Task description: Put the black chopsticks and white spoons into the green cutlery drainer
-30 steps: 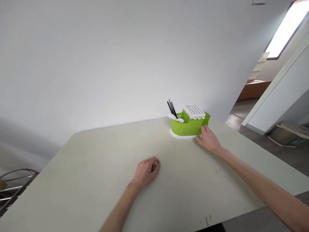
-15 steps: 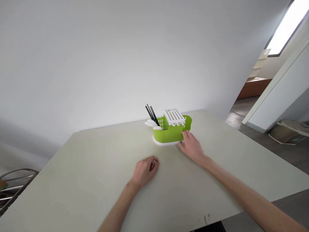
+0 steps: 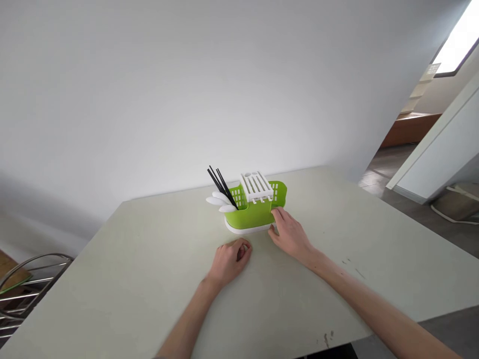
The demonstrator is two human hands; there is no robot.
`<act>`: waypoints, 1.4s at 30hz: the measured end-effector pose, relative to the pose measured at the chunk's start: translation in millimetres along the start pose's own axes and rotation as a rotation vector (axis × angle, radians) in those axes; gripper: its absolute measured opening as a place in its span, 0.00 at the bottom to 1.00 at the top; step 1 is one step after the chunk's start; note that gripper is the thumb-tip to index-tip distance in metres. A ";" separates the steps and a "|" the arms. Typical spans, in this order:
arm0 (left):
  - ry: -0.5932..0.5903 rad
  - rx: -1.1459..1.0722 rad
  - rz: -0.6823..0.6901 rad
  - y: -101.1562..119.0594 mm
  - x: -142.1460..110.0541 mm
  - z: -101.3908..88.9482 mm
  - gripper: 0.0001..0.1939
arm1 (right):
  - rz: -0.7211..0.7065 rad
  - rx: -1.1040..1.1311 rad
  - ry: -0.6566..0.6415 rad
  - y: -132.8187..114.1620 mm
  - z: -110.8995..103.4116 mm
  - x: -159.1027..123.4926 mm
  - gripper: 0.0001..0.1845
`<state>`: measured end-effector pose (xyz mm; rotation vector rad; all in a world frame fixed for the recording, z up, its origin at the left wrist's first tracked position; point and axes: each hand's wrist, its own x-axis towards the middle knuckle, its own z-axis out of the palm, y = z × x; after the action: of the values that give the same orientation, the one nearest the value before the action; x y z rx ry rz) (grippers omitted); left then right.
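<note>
A green plastic utensil holder (image 3: 249,218) with a white base and a slotted white rack (image 3: 256,186) stands upright on the table. Black chopsticks (image 3: 220,185) and several white spoons (image 3: 220,200) lean out of its left end. My right hand (image 3: 289,232) grips the holder's front right rim, fingers over the edge and thumb low near the base. On the table in front of the holder rests my left hand (image 3: 230,259), its fingers curled closed; nothing shows in it, and it is apart from the holder.
The pale table (image 3: 149,279) runs back to a plain wall (image 3: 179,99). A metal-framed rack (image 3: 41,279) stands beyond the table's left edge. At the far right are a doorway and a bin-like object (image 3: 458,202) on the floor.
The holder has slid left and slightly nearer to me, with my right hand still on it. My left hand stays curled on the table. The view has shifted a little.
</note>
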<state>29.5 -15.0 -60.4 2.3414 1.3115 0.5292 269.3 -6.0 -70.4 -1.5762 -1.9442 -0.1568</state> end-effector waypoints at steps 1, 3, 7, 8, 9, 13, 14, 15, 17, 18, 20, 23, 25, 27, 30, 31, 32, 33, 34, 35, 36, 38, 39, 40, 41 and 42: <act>0.001 0.000 0.001 -0.3 0.1 0.2 0.11 | -0.002 0.022 0.004 1.2 -1.3 -0.9 0.17; 0.002 0.001 0.005 -1.4 0.2 0.7 0.11 | -0.011 0.081 0.026 4.4 -4.1 -3.4 0.20; 0.006 -0.003 0.013 -3.5 0.1 1.9 0.11 | 0.001 0.208 0.119 15.6 -9.2 -10.8 0.25; 0.009 -0.005 0.014 -3.7 0.2 2.1 0.11 | 0.027 0.239 0.150 19.9 -9.7 -12.5 0.25; 0.011 -0.007 0.014 -3.8 0.5 2.3 0.11 | 0.063 0.271 0.181 25.1 -9.5 -14.0 0.24; 0.012 -0.044 -0.007 -4.8 2.7 1.7 0.11 | 0.264 0.429 0.230 50.7 -2.2 -16.4 0.16; 0.011 -0.061 -0.015 -5.4 3.4 1.2 0.11 | 0.316 0.474 0.214 57.1 0.6 -16.3 0.14; 0.011 -0.079 -0.022 -6.0 4.0 0.9 0.11 | 0.368 0.515 0.190 63.0 3.3 -16.1 0.12; 0.015 -0.113 -0.032 -7.0 4.9 0.6 0.12 | 0.458 0.567 0.139 72.2 7.7 -15.5 0.10; 0.017 -0.126 -0.035 -7.2 5.2 0.9 0.12 | 0.492 0.579 0.118 75.3 9.0 -15.3 0.09; 0.019 -0.149 -0.043 -6.7 5.4 2.0 0.13 | 0.531 0.587 0.085 78.4 9.7 -15.2 0.10; 0.011 -0.215 -0.067 -4.5 6.7 1.0 0.15 | 0.541 0.590 0.044 78.5 7.9 -15.8 0.10; -0.013 -0.308 -0.088 -4.4 9.1 -6.7 0.17 | 0.545 0.591 0.027 78.0 6.4 -16.3 0.10; -0.085 -0.437 -0.121 -7.8 13.0 -23.4 0.21 | 0.552 0.593 0.017 78.3 5.4 -16.5 0.11; -0.307 -0.599 -0.233 -20.9 20.0 -63.1 0.22 | 0.558 0.601 -0.001 79.3 4.6 -16.3 0.11; -0.380 -0.610 -0.275 -26.8 22.5 -78.0 0.21 | 0.559 0.604 -0.007 79.6 4.4 -16.1 0.11; -0.410 -0.612 -0.313 -32.7 25.2 -92.5 0.20 | 0.559 0.607 -0.012 79.7 4.2 -15.9 0.11; -0.379 -0.609 -0.348 -38.5 28.2 -106.1 0.19 | 0.558 0.611 -0.017 79.6 4.0 -15.7 0.11; -0.289 -0.599 -0.375 -43.6 31.7 -118.3 0.19 | 0.557 0.615 -0.021 79.5 3.7 -15.5 0.11; -0.167 -0.589 -0.398 -47.8 35.9 -129.0 0.19 | 0.556 0.618 -0.024 79.3 3.4 -15.3 0.10; -0.046 -0.590 -0.416 -51.0 40.9 -138.2 0.19 | 0.554 0.622 -0.027 79.0 3.0 -15.0 0.10; 0.173 -0.644 -0.429 -53.7 53.4 -152.6 0.20 | 0.554 0.625 -0.033 78.4 2.2 -14.5 0.10; 0.268 -0.683 -0.434 -53.1 60.7 -158.2 0.21 | 0.555 0.626 -0.036 78.2 1.9 -14.3 0.10; 0.358 -0.719 -0.445 -51.1 68.6 -163.0 0.21 | 0.555 0.627 -0.038 78.1 1.6 -14.1 0.10; 0.436 -0.752 -0.461 -47.8 76.8 -167.2 0.21 | 0.554 0.629 -0.039 78.0 1.3 -13.9 0.10; 0.497 -0.788 -0.480 -43.2 85.1 -170.8 0.20 | 0.553 0.632 -0.040 78.2 1.3 -13.8 0.10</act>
<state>-46.5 106.5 72.8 1.2454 1.4410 1.2353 341.8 4.8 -101.0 -1.5898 -1.3154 0.6548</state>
